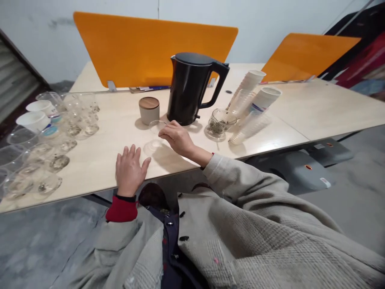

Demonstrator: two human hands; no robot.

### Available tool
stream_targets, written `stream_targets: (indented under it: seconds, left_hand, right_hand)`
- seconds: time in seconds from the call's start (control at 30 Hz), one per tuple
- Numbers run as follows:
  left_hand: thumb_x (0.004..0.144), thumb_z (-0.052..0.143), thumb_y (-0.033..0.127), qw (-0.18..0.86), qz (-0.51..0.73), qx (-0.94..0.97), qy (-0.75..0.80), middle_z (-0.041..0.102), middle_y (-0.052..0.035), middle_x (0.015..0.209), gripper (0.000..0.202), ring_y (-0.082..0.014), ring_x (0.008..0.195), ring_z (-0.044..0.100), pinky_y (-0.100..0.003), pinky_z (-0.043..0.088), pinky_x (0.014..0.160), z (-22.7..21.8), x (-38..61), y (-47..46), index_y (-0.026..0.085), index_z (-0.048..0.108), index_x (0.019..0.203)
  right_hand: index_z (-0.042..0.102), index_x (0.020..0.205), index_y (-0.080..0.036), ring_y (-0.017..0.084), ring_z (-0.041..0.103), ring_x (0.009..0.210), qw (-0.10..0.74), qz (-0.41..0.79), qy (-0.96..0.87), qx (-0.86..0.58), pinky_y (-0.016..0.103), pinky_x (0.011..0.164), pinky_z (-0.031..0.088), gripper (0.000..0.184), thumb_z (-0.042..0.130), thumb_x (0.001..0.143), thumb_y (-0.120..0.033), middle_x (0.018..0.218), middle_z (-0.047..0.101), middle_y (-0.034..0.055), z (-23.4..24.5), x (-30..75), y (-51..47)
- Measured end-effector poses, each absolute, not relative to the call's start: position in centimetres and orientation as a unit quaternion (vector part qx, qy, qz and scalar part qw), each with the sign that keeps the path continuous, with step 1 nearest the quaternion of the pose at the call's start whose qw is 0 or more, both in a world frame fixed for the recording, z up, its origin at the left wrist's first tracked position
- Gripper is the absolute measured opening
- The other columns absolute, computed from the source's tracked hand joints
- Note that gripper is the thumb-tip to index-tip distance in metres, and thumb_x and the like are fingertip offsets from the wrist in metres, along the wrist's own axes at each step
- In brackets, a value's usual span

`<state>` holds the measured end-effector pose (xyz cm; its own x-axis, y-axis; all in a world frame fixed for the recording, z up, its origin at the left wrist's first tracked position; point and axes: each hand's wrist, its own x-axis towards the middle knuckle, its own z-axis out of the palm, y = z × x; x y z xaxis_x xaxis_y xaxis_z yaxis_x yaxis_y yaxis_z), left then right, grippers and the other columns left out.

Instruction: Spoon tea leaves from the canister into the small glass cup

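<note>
My left hand rests flat at the table's front edge, fingers spread, holding nothing. With the fingertips pinched at its rim, my right hand holds a clear plastic cup upright in front of a small grey canister with a wooden lid. I cannot tell whether the cup touches the table. Behind that hand stands a black electric kettle, its handle to the right. Right of the kettle, a ribbed glass cup contains dark dry bits that look like tea leaves.
Stacks of paper cups and clear plastic cups lie tilted at right. Several clear cups with dark bits in the bottom crowd the left end, with white paper cups among them. An orange divider stands behind; grey stools sit below.
</note>
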<state>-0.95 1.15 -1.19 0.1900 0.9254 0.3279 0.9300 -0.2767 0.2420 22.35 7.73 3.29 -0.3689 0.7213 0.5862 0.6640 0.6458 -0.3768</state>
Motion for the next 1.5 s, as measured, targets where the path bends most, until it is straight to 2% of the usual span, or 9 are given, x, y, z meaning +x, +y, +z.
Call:
stream_targets:
  seconds: [0.23, 0.33, 0.57, 0.7, 0.83, 0.97, 1.1, 1.3, 1.5]
  left_hand:
    - [0.105, 0.052, 0.051, -0.005, -0.231, -0.767, -0.599, 0.056, -0.0213, 0.165, 0.059, -0.0442, 0.159, 0.045, -0.067, 0.033, 0.130, -1.5, -1.0, 1.1, 0.014, 0.066, 0.149]
    - [0.105, 0.053, 0.051, 0.000, -0.230, -0.768, -0.598, 0.057, -0.0220, 0.164, 0.058, -0.0448, 0.158, 0.047, -0.067, 0.034, 0.129, -1.5, -0.9, 1.0, 0.013, 0.067, 0.147]
    - [0.106, 0.052, 0.050, 0.006, -0.222, -0.767, -0.603, 0.057, -0.0220, 0.164, 0.059, -0.0459, 0.157, 0.047, -0.070, 0.037, 0.128, -1.5, -0.9, 0.9, 0.012, 0.067, 0.148]
    - [0.105, 0.054, 0.048, 0.004, -0.218, -0.765, -0.606, 0.057, -0.0213, 0.164, 0.058, -0.0452, 0.158, 0.047, -0.069, 0.037, 0.128, -1.4, -0.8, 0.7, 0.012, 0.067, 0.149]
    - [0.106, 0.055, 0.047, 0.005, -0.210, -0.764, -0.610, 0.056, -0.0204, 0.165, 0.058, -0.0448, 0.158, 0.048, -0.068, 0.038, 0.129, -1.1, -0.7, 0.6, 0.012, 0.066, 0.150]
    - [0.105, 0.056, 0.046, 0.002, -0.206, -0.762, -0.614, 0.056, -0.0197, 0.165, 0.056, -0.0437, 0.158, 0.048, -0.067, 0.038, 0.129, -0.9, -0.6, 0.5, 0.013, 0.067, 0.149]
    - [0.106, 0.055, 0.046, 0.005, -0.201, -0.762, -0.616, 0.056, -0.0194, 0.165, 0.055, -0.0437, 0.157, 0.048, -0.067, 0.039, 0.128, -0.9, -0.6, 0.4, 0.013, 0.067, 0.149]
    - [0.105, 0.056, 0.048, -0.007, -0.236, -0.760, -0.606, 0.059, -0.0202, 0.162, 0.054, -0.0452, 0.156, 0.050, -0.068, 0.038, 0.128, -1.2, -0.6, 0.5, 0.015, 0.069, 0.146]
    - [0.103, 0.059, 0.046, -0.026, -0.257, -0.754, -0.604, 0.061, -0.0159, 0.162, 0.051, -0.0431, 0.157, 0.049, -0.067, 0.038, 0.129, -1.4, -0.8, 0.6, 0.020, 0.068, 0.146]
  right_hand:
    - [0.078, 0.098, -0.021, 0.027, 0.063, 0.102, 0.340, 0.048, -0.844, -0.412, 0.042, 0.094, 0.054, 0.025, 0.056, 0.108, -0.024, 0.099, 0.080, 0.0105, 2.3, 21.9, 9.0]
    - [0.079, 0.111, -0.021, 0.030, 0.065, 0.112, 0.344, 0.043, -0.846, -0.405, 0.049, 0.103, 0.054, 0.019, 0.063, 0.103, -0.028, 0.115, 0.081, 0.0112, 2.9, 22.7, 8.7]
    - [0.069, 0.143, -0.021, 0.036, 0.062, 0.133, 0.389, 0.006, -0.793, -0.469, 0.059, 0.120, 0.047, 0.052, 0.055, 0.106, -0.055, 0.142, 0.074, 0.0149, 6.5, 24.7, 11.2]
    - [0.057, 0.157, -0.020, 0.038, 0.055, 0.147, 0.367, 0.036, -0.768, -0.523, 0.059, 0.127, 0.041, 0.072, 0.052, 0.104, -0.068, 0.161, 0.060, 0.0179, 7.4, 23.4, 16.4]
    - [0.047, 0.165, -0.022, 0.041, 0.043, 0.159, 0.321, 0.097, -0.771, -0.541, 0.061, 0.131, 0.034, 0.090, 0.069, 0.092, -0.069, 0.171, 0.048, 0.0182, 7.1, 20.7, 21.2]
    - [0.044, 0.167, -0.025, 0.043, 0.049, 0.153, 0.286, 0.147, -0.746, -0.584, 0.060, 0.130, 0.038, 0.107, 0.084, 0.076, -0.062, 0.167, 0.049, 0.0182, 6.4, 18.3, 23.3]
    - [0.052, 0.161, -0.021, 0.040, 0.059, 0.143, 0.290, 0.141, -0.725, -0.609, 0.051, 0.125, 0.046, 0.098, 0.084, 0.075, -0.055, 0.155, 0.055, 0.0188, 5.7, 17.3, 23.7]
    - [0.053, 0.157, -0.021, 0.043, 0.060, 0.139, 0.375, 0.038, -0.735, -0.564, 0.065, 0.122, 0.047, 0.086, 0.082, 0.084, -0.056, 0.145, 0.060, 0.0190, 6.6, 19.1, 25.2]
    - [0.044, 0.163, -0.025, 0.042, 0.054, 0.146, 0.442, -0.061, -0.785, -0.429, 0.068, 0.122, 0.043, 0.078, 0.061, 0.100, -0.068, 0.152, 0.054, 0.0140, 11.8, 23.0, 18.3]
